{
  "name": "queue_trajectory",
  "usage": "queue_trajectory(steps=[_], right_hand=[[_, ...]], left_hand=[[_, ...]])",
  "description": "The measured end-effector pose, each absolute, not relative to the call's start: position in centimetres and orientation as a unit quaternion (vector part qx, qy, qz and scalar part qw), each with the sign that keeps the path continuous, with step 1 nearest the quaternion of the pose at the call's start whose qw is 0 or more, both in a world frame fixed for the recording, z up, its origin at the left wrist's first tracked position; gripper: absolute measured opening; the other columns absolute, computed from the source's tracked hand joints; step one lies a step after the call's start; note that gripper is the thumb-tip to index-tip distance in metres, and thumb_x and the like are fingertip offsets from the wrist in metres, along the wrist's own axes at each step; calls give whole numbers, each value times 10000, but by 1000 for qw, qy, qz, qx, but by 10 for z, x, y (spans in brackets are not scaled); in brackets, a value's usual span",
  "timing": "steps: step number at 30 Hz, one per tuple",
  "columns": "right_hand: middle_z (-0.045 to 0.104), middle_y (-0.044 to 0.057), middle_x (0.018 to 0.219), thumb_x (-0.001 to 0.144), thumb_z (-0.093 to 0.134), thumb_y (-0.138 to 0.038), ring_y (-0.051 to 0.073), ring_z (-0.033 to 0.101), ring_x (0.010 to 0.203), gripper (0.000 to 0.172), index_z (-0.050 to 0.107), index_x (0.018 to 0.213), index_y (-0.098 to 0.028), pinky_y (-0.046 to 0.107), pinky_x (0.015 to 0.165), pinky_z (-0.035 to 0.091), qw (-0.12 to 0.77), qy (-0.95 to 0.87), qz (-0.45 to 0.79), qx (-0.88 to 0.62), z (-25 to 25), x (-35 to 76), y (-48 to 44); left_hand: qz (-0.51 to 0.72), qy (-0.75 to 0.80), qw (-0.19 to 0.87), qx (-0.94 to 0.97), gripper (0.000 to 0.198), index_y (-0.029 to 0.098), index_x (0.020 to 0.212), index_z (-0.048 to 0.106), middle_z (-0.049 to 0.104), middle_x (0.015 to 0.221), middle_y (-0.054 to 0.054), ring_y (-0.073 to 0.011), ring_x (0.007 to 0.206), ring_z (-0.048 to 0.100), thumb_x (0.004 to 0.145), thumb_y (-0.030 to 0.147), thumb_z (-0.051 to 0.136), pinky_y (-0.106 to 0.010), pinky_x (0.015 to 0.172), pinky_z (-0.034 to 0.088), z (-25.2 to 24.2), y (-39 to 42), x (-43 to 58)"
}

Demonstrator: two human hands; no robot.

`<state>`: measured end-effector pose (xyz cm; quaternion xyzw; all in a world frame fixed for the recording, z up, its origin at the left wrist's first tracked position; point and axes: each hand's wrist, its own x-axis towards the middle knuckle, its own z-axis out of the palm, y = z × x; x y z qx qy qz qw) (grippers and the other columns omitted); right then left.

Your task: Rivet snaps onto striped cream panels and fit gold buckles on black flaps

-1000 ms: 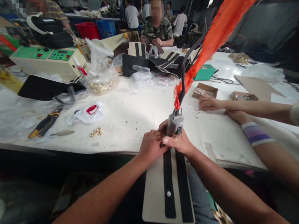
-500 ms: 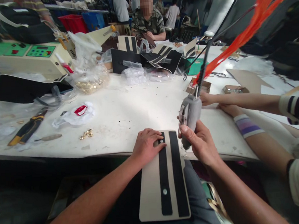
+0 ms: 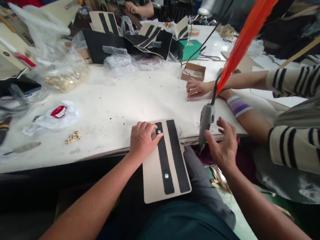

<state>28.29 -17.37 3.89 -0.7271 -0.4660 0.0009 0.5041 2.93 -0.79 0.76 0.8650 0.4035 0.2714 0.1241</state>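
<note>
A flat beige panel (image 3: pixel 153 183) with two black strips lies partly over the table edge and partly over my lap. One strip (image 3: pixel 165 156) carries two silvery round fasteners, one near its top and one near its bottom. My left hand (image 3: pixel 143 138) grips the panel's upper left side, thumb and fingertips beside the upper fastener. To the right of the panel, a grey electric screwdriver (image 3: pixel 206 120) hangs tilted, its bit pointing down. My right hand (image 3: pixel 223 144) is just right of the screwdriver with fingers spread, apart from it and holding nothing.
Orange strands (image 3: pixel 253 35) and a black cable run up from the screwdriver. On the right, a co-worker's hand (image 3: pixel 197 88) touches small parts beside a cardboard box (image 3: pixel 193 72). Brass-coloured pieces (image 3: pixel 73 137), a white cloth (image 3: pixel 53 116) and a bag of metal parts (image 3: pixel 62 77) lie left.
My right hand has let go of the screwdriver and opened; the screwdriver now hangs free. My left hand stays on the panel. The co-worker's hand has moved left. The view has tilted down.
</note>
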Motion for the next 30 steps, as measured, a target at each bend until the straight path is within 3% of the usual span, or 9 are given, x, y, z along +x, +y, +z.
queue_trajectory(steps=[2, 5, 9, 12, 14, 17, 21, 25, 30], right_hand=[[653, 128, 1221, 964, 760, -461, 378, 614, 1129, 344, 685, 1260, -303, 595, 1024, 516, 522, -465, 23, -715, 31, 265, -193], [722, 97, 1041, 934, 783, -532, 327, 696, 891, 409, 697, 1236, -270, 526, 829, 614, 505, -440, 266, -693, 9, 231, -210], [756, 85, 1039, 968, 734, -533, 306, 749, 946, 410, 694, 1222, -214, 447, 846, 654, 504, -416, 441, -615, 5, 191, -201], [743, 79, 1172, 1039, 630, -368, 296, 719, 1134, 303, 702, 1311, -254, 436, 1010, 608, 523, -505, 391, -564, 29, 170, -190], [728, 87, 1171, 1034, 583, -271, 278, 726, 1078, 428, 646, 1458, -272, 416, 972, 613, 490, -592, 342, -541, 45, 156, -188], [718, 105, 1103, 985, 564, -182, 262, 728, 876, 604, 546, 1586, -242, 387, 782, 629, 374, -709, 280, -528, 62, 136, -190], [757, 98, 1091, 951, 712, -230, 280, 741, 846, 573, 614, 1514, -199, 369, 720, 615, 294, -786, 266, -475, 92, 122, -198], [766, 25, 917, 1027, 715, -287, 199, 724, 764, 208, 776, 1224, -254, 308, 675, 555, 429, -740, 291, -429, 123, 139, -190], [739, 28, 933, 959, 812, -325, 177, 697, 779, 196, 789, 1131, -234, 292, 670, 527, 489, -655, 209, -537, 116, 169, -143]], left_hand=[[271, 413, 118, 861, 187, 253, 1050, 670, 761, 1069, -75, -332, 1102, 626, 958, 382, 770, -490, 987, 428, 9, -11, 27], [272, 422, 120, 856, 153, 247, 956, 662, 753, 961, -65, -326, 1027, 646, 970, 375, 745, -495, 958, 440, 13, -15, 22], [282, 437, 145, 842, 192, 240, 1055, 693, 793, 1049, -79, -348, 1089, 683, 978, 414, 722, -525, 985, 480, 21, -31, 8], [302, 453, 198, 815, 447, 233, 1346, 640, 788, 1253, -112, -335, 1179, 721, 1024, 544, 632, -507, 1008, 549, 32, -52, -6], [338, 445, 328, 761, 569, 238, 1463, 579, 751, 1372, -121, -317, 1231, 728, 1032, 608, 590, -473, 1038, 576, 42, -68, -16], [384, 445, 532, 610, 595, 236, 1392, 660, 763, 1362, -102, -342, 1256, 724, 970, 656, 670, -481, 1102, 560, 57, -87, -28], [456, 533, 594, 394, 544, 189, 1199, 794, 827, 1211, -104, -360, 1288, 714, 882, 631, 802, -477, 1185, 512, 72, -100, -38], [490, 517, 635, 300, 549, 164, 1188, 814, 835, 1192, -121, -365, 1299, 714, 799, 541, 907, -486, 1204, 504, 85, -105, -39], [487, 461, 671, 317, 577, 168, 1230, 810, 842, 1173, -108, -358, 1327, 700, 796, 533, 912, -474, 1233, 479, 92, -110, -31]])
